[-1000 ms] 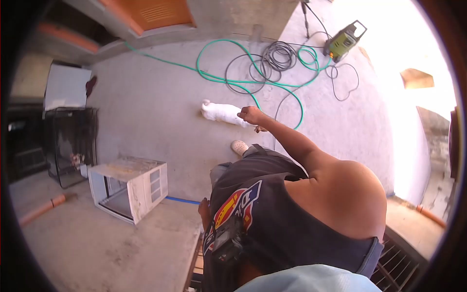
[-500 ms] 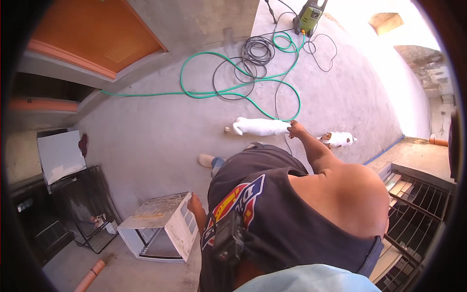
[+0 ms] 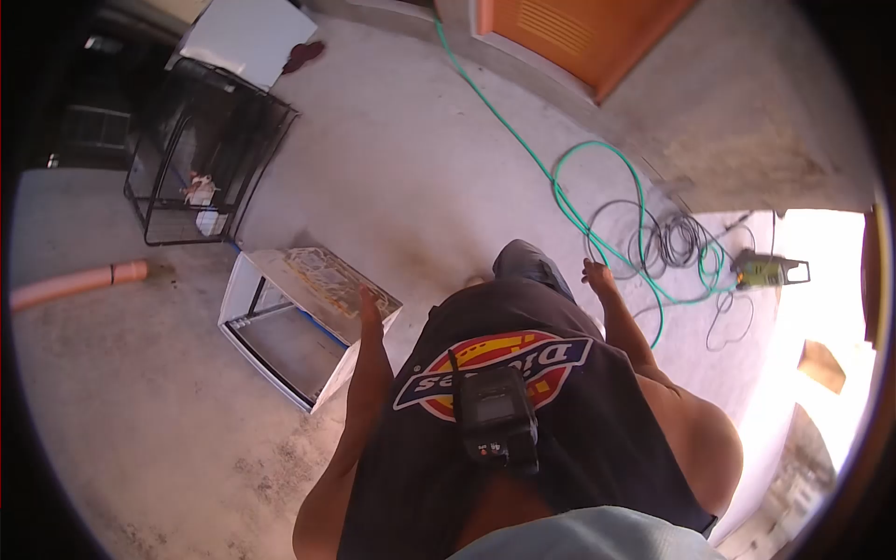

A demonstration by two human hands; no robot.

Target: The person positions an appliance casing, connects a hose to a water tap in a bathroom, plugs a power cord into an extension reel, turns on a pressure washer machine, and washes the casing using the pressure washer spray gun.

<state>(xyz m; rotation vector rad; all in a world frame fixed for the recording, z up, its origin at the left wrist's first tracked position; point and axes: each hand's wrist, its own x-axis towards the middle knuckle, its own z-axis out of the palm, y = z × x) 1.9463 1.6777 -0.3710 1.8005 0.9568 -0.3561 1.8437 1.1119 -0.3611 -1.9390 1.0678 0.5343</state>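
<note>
At the left, see an orange pipe (image 3: 84, 283) lying on the concrete floor (image 3: 373, 121). Beyond it, toward the far left, find a black metal frame (image 3: 191, 241) with small pale things inside, a white panel (image 3: 245, 42) at its far end and a dark red thing (image 3: 301, 56) just beside the panel.

Next, left of the body, come to a white box (image 3: 317, 271), set on the floor with an open side turned toward the near left and brown stains across the upper face. Have the left hand (image 3: 369, 303) in front of the box's right part in this view, nearest to that box. Cannot tell whether it touches, nor whether its grip is released or clenched.

In the middle, wear a dark shirt (image 3: 420, 485) with a colored logo, a black device (image 3: 499, 411) against its front. Beyond, see one leg (image 3: 534, 266) in dark trousers and part of a pale shoe (image 3: 476, 280).

To the right, hold the right hand (image 3: 598, 273) low, grip released, fingers loosely parted, nearest to a green hose (image 3: 597, 143) looped on the floor. Cannot tell whether it touches. Farther right, see a coiled dark hose (image 3: 677, 241) and a green machine (image 3: 761, 269); at the far right, an orange door (image 3: 579, 33).
</note>
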